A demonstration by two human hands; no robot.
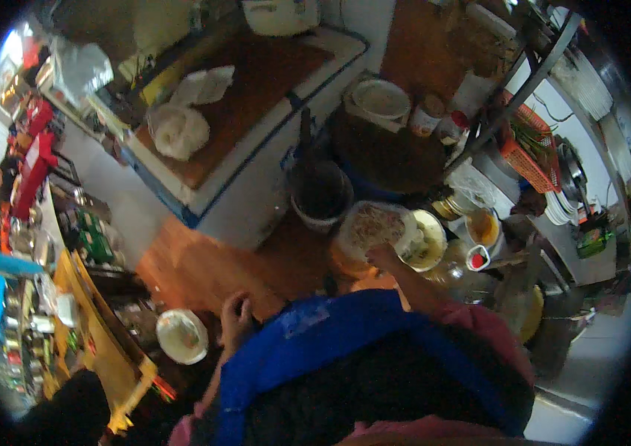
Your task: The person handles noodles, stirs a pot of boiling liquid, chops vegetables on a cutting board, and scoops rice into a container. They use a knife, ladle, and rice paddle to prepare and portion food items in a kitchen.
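My right hand is at the near rim of a wide tub of pale shredded food. Whether its fingers hold anything is too blurred to tell. Beside that tub, to its right, sits a yellowish bowl with some light-coloured food in it. My left hand hangs by the blue apron, fingers loosely curled and apart, with nothing seen in them. Nearest to it on the left is a white bucket with scraps inside.
A chest freezer carries a brown board and a white plastic bag. A dark bucket stands against it. Bowls, a red basket of greens and stacked plates crowd the right. A wooden table is at left.
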